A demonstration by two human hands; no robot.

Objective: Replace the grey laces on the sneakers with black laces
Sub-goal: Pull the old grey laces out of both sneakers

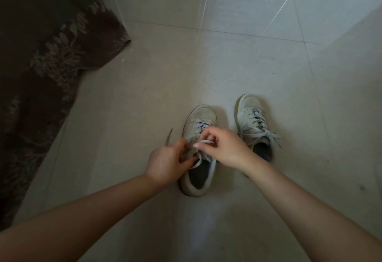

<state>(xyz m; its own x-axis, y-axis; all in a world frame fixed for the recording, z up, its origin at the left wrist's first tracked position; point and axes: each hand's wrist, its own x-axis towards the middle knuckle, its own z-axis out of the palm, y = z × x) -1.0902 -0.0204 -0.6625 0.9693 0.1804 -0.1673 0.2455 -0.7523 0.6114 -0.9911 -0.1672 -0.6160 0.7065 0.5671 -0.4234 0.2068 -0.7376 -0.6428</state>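
Unlacing near sneaker [198,154] on tiled floor [144,96]: left hand [167,161] pinches one grey lace [197,161] end, right hand [222,146] pinches a loop, likely pulling it free; far sneaker [251,121] stays tied, no black laces visible
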